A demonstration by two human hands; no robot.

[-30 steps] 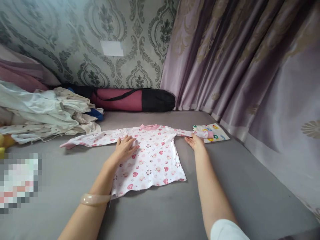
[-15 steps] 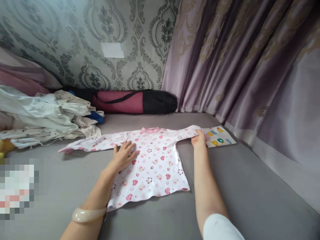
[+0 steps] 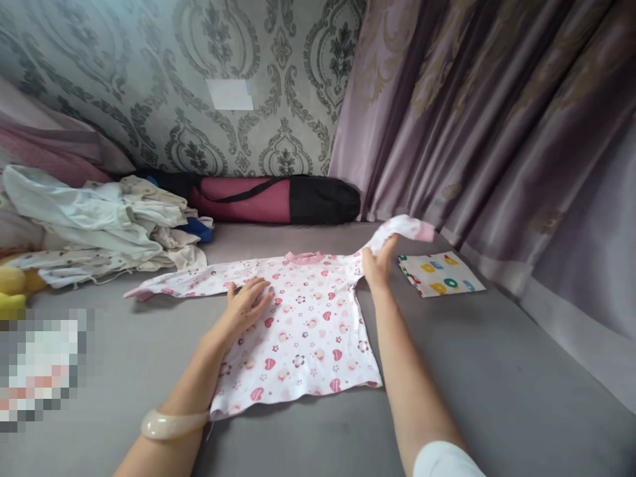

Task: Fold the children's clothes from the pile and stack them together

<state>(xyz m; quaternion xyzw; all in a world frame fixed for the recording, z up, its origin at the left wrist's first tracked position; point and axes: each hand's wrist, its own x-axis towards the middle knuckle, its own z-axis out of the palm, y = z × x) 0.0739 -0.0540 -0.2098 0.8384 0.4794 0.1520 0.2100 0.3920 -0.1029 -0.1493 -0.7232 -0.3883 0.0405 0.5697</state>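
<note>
A white child's long-sleeved shirt [image 3: 303,331] with pink hearts and flowers lies spread on the grey bed sheet [image 3: 462,384], its pink collar toward the wall. My left hand [image 3: 247,305] rests flat on the shirt's left chest, fingers spread. Over on the other side, my right hand [image 3: 380,265] grips the right sleeve [image 3: 397,228] and holds it up off the sheet, its pink cuff hanging out to the right. The left sleeve [image 3: 183,281] stretches out flat.
A folded cloth with colourful letters [image 3: 442,273] lies right of the shirt. Crumpled clothes [image 3: 109,218] are heaped at the left. A maroon and black roll bag [image 3: 248,199] lies along the wall. Purple curtains [image 3: 447,119] hang at the right, and a yellow toy [image 3: 12,285] sits at left.
My right hand has moved left along the right sleeve and lifted it, uncovering more of the folded cloth. My left hand stays on the shirt. The view has shifted slightly.
</note>
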